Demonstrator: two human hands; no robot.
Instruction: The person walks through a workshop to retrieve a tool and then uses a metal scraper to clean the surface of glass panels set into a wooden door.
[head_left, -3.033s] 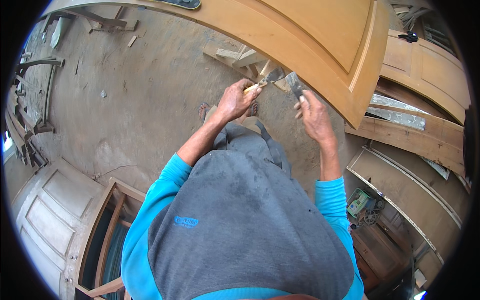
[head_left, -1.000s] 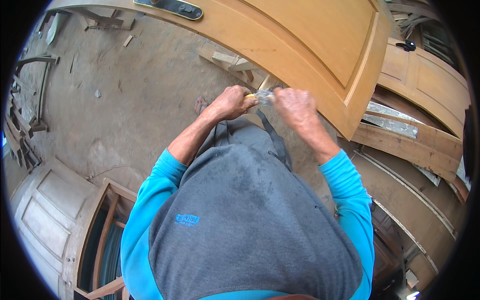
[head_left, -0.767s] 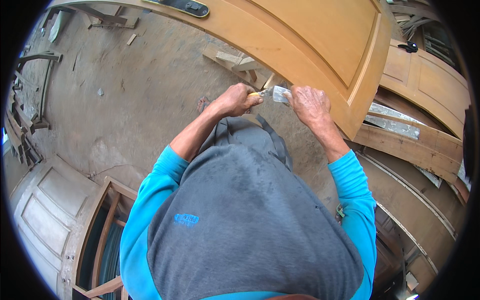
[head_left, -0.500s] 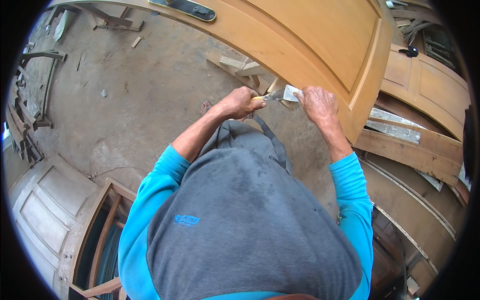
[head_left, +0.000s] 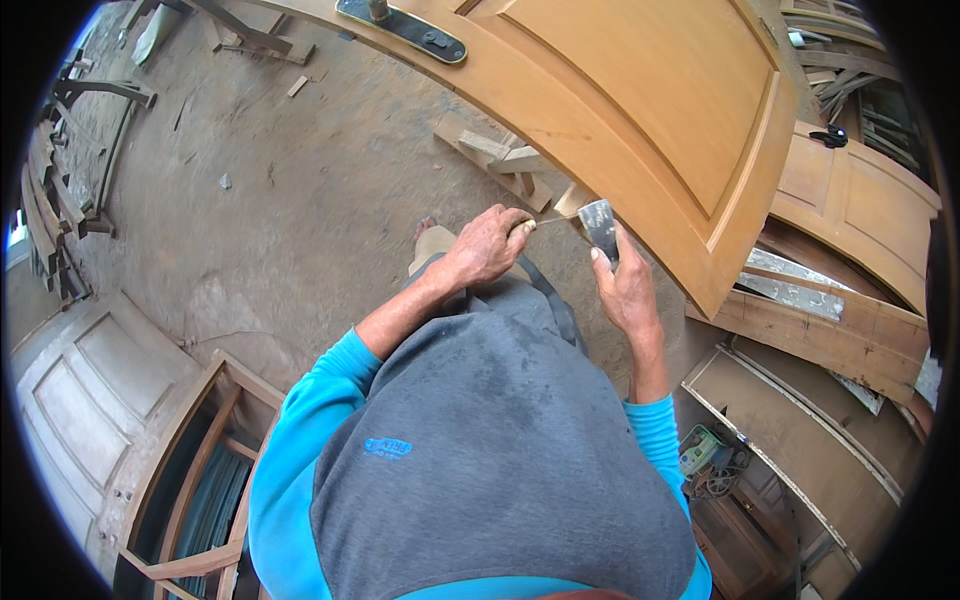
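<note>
Grey scraper (head_left: 599,225) at two o'clock, gripped by the right hand (head_left: 629,290); at twelve, the left hand (head_left: 487,247) clasps a pale-handled tool (head_left: 530,225); wooden door (head_left: 640,110) at one.

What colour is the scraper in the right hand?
The scraper is dark grey with pale specks; head view.

Gripping a thin-bladed tool (head_left: 556,219), seen nearly edge-on, in the left hand (head_left: 490,246). Holding a flat grey scraper (head_left: 598,226) in the right hand (head_left: 628,285), just beside the tool's tip; too close to tell whether touching. Standing before a panelled wooden door (head_left: 640,120) fitted with a black handle plate (head_left: 422,38).
</note>
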